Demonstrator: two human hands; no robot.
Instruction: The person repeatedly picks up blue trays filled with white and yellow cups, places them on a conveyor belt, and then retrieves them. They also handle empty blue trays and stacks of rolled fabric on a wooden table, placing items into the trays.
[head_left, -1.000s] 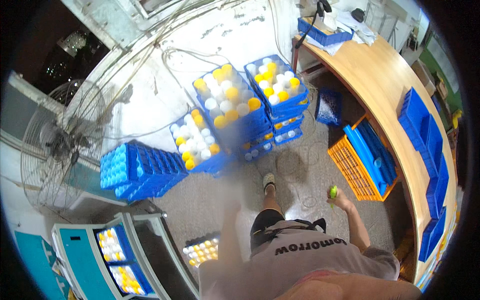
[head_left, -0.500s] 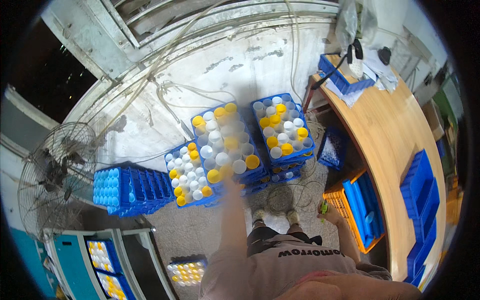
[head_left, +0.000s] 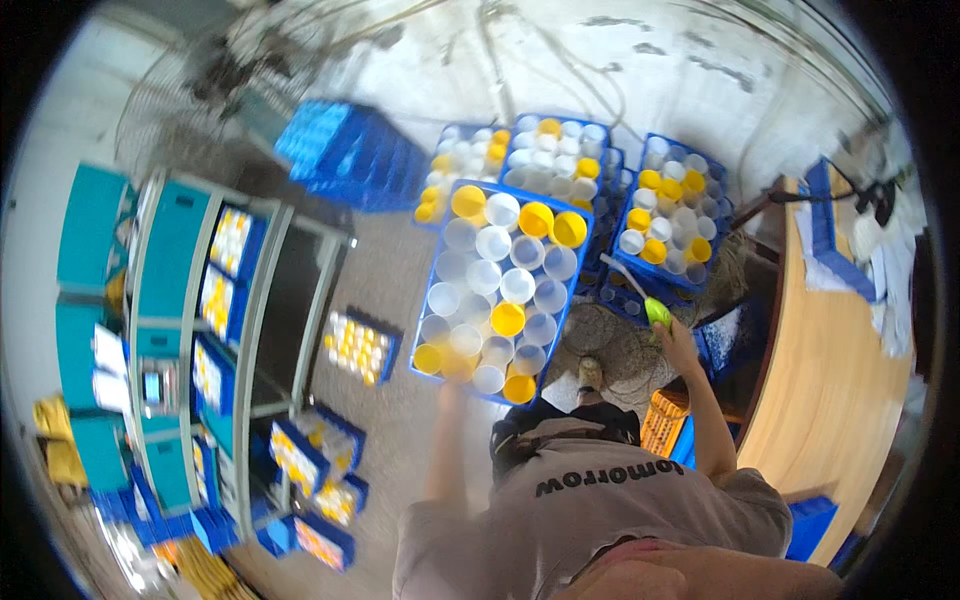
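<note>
A blue tray [head_left: 418, 345] filled with white and yellow cups [head_left: 508, 318] hangs in front of me, tilted, well above the floor. My left hand [head_left: 455, 372], smeared by motion, grips the tray at its near left edge; its fingers overlap a yellow cup there. Out to the right, my right hand [head_left: 677, 338] is closed around a green-handled tool [head_left: 655, 312]. A thin pale curved tip extends from the tool toward the stacked trays; its exact kind cannot be told. The right hand is apart from the tray.
Stacked cup trays [head_left: 672, 212] stand along the wall, with a light-blue tray stack [head_left: 350, 155] at far left. A metal rack [head_left: 262, 310] and floor trays [head_left: 360, 347] are on the left. A wooden table [head_left: 835, 400] and orange crate [head_left: 662, 425] are on the right.
The cup tray has come off its stack and nearer to me with my left hand, uncovering another tray. My right hand with the tool has risen. The view has swung left.
</note>
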